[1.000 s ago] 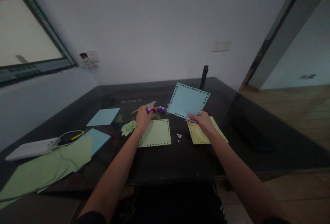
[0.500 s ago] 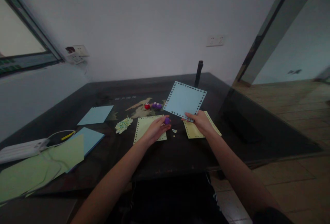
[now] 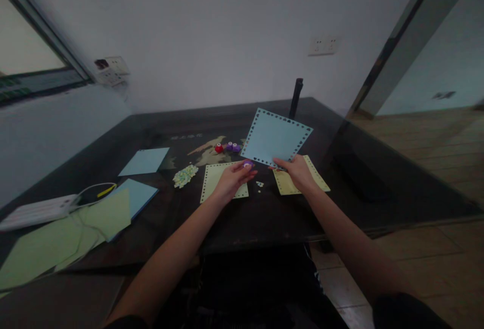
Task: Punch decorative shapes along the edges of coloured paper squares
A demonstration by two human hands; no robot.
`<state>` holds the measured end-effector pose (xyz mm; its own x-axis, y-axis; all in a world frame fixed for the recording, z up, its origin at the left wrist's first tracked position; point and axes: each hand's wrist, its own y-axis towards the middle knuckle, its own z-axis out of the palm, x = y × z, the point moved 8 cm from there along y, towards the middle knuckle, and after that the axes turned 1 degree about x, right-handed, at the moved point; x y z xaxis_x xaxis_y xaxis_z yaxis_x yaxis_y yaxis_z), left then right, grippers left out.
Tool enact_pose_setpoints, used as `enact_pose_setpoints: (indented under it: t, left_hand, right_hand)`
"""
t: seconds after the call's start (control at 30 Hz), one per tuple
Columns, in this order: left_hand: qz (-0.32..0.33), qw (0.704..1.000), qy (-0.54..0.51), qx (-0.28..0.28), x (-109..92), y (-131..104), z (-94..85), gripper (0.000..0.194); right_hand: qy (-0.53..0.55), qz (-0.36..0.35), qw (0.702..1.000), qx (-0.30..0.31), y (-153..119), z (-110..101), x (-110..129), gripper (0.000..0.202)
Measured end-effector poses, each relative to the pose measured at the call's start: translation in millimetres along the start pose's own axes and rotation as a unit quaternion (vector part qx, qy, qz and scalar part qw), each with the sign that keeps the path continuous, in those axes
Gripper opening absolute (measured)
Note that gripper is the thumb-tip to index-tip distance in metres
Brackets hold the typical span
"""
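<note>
My right hand [image 3: 297, 170] grips a light blue sheet [image 3: 278, 137] by its lower edge, thumb on top. Punched holes run along the edges of this raised, tilted sheet. In the fingers of my left hand [image 3: 231, 180] is a small purple craft punch [image 3: 248, 164]. Under that hand lies a pale green sheet [image 3: 210, 180] with holes round its border, partly covered. A yellow punched sheet [image 3: 285, 183] lies below my right hand. A few paper bits [image 3: 259, 184] sit between the two sheets. Beyond are a red punch [image 3: 219, 148] and two purple punches [image 3: 233, 147].
A heap of paper cut-outs [image 3: 185, 175] lies left of the green sheet. Further left are a blue sheet [image 3: 145, 161], stacked blue paper [image 3: 141, 198], green paper [image 3: 75, 233] and a white power strip [image 3: 40, 212] with a cord. A black upright object [image 3: 296, 98] stands behind the raised sheet.
The view has shifted slightly. In my left hand the purple punch has turned, so its pale spot now shows. The blue sheet stays in my right hand, at a slightly different tilt.
</note>
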<state>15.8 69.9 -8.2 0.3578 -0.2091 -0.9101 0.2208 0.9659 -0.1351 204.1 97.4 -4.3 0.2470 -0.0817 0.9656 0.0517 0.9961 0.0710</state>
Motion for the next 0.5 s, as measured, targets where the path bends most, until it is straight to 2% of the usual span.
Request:
enact_pose_setpoints:
  t: [0.17, 0.5]
  left_hand:
    - [0.023, 1.000, -0.001, -0.002, -5.6, -2.2, 2.0, 0.023]
    - [0.026, 1.000, 0.010, 0.005, -9.2, -2.1, 1.1, 0.027]
  right_hand:
    - [-0.017, -0.008, 1.000, -0.003, -1.1, 1.8, 2.6, 0.035]
    - [-0.036, -0.019, 0.999, 0.008, -3.8, 5.7, 8.8, 0.036]
